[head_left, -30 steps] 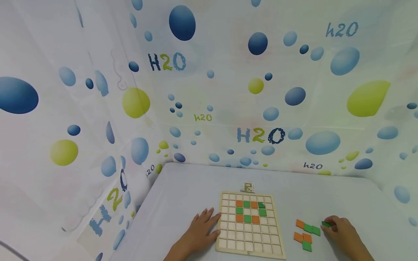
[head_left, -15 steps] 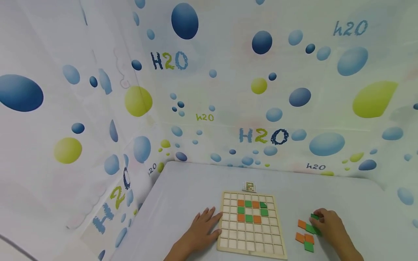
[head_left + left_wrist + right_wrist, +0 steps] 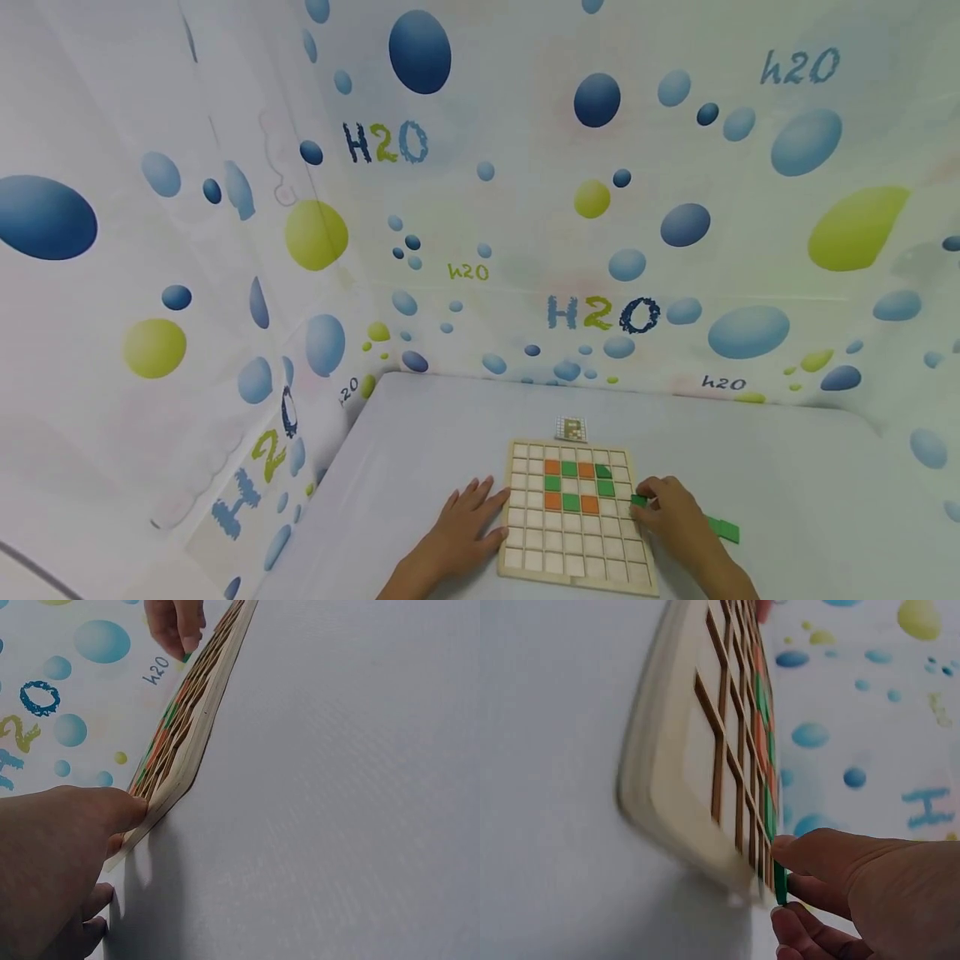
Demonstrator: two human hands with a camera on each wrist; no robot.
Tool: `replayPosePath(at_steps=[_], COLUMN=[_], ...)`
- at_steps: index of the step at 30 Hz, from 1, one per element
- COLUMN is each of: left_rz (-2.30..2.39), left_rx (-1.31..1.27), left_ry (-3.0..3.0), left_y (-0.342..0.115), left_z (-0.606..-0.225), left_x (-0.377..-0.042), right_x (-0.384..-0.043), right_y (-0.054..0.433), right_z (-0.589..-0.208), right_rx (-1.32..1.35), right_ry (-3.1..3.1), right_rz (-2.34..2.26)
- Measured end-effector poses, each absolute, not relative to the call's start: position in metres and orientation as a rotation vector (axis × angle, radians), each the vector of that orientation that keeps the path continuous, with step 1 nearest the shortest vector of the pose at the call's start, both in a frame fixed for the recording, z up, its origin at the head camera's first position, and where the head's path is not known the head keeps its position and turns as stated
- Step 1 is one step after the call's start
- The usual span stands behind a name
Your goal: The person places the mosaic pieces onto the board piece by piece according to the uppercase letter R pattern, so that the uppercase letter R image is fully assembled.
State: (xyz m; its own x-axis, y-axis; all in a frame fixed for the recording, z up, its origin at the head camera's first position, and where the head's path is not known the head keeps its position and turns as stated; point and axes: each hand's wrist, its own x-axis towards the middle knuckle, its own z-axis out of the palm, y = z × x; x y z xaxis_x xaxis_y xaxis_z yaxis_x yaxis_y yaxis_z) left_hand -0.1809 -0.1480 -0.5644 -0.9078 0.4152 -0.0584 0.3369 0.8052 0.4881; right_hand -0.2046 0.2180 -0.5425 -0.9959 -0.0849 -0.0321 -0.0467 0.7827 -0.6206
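A wooden grid board (image 3: 540,550) lies on the table, with orange and green square tiles set in its upper cells. One green piece (image 3: 603,472) in the upper right has a rounded corner. My left hand (image 3: 467,529) rests at the board's left edge with fingers spread; in the left wrist view its thumb (image 3: 124,810) touches the rim. My right hand (image 3: 675,517) pinches a green tile (image 3: 780,881) between thumb and fingers, at the board's right edge. The board's lower cells show bare wood.
Loose green tiles (image 3: 724,529) lie on the table right of my right hand, which hides other loose tiles. A small pattern card (image 3: 572,428) lies just beyond the board's far edge. A printed curtain (image 3: 510,208) surrounds the white table (image 3: 435,425).
My right hand has moved left from beside the loose tiles to the board's right edge, carrying the green tile. The left hand stays at the board's left edge.
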Motion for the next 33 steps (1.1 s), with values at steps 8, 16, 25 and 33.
replayPosePath(at_steps=[8,16,25,33], left_rz=[0.740,0.725,0.720,0.739], left_rx=[0.611,0.596,0.607,0.618], left_ry=[2.837,2.829,2.834,2.832], left_y=[-0.149,-0.150,-0.151,-0.152], left_z=[-0.568,-0.569,-0.567,-0.566], left_x=[-0.183,-0.182,-0.181,-0.180], right_x=[-0.200,-0.200,-0.199,-0.199], right_y=[0.192,0.185,0.187,0.186], right_z=[-0.555,-0.554,-0.557,-0.554], right_rx=[-0.250,-0.350,-0.506,-0.504], right_ry=[2.922,2.942,2.889,2.871], right_rz=[-1.066,-1.032,-1.087,-1.120])
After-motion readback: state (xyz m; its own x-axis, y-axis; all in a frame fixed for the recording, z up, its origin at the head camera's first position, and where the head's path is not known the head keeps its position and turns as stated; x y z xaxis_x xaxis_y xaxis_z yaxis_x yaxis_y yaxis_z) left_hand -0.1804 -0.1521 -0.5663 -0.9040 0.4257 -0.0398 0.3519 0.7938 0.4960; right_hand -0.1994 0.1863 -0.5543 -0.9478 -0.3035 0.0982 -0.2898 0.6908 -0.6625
